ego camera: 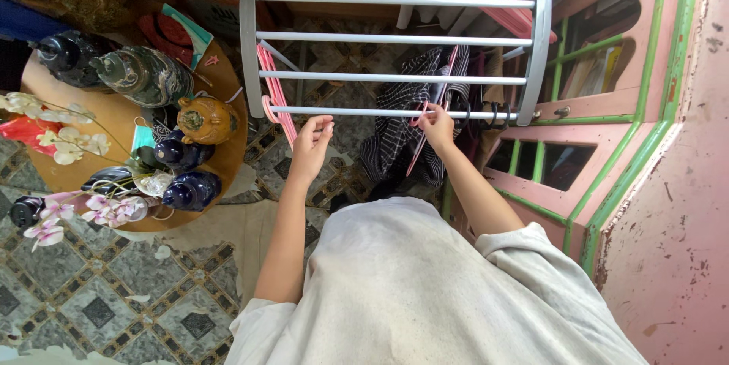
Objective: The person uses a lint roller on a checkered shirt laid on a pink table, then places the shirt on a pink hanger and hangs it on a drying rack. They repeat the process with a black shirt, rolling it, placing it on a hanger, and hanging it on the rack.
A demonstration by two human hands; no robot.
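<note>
Drying rack [395,76]: grey metal rails. Right hand [438,126] pinches pink plastic hanger [420,145] bearing checked cloth [395,137]; left hand [311,145] loosely curled, empty.

The drying rack [395,38] runs off the top edge; the checked cloth [399,133] hangs partly behind it.

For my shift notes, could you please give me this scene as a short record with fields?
Left hand: raised, fingers at the nearest rod of the grey drying rack
Right hand: pinching a pink hanger on that rod
Garment: black-and-white checked cloth hanging below the rack
Other hangers: pink ones at the rack's left side
Left of rack: round wooden table with dark vases and artificial flowers
Floor: patterned tiles
</note>
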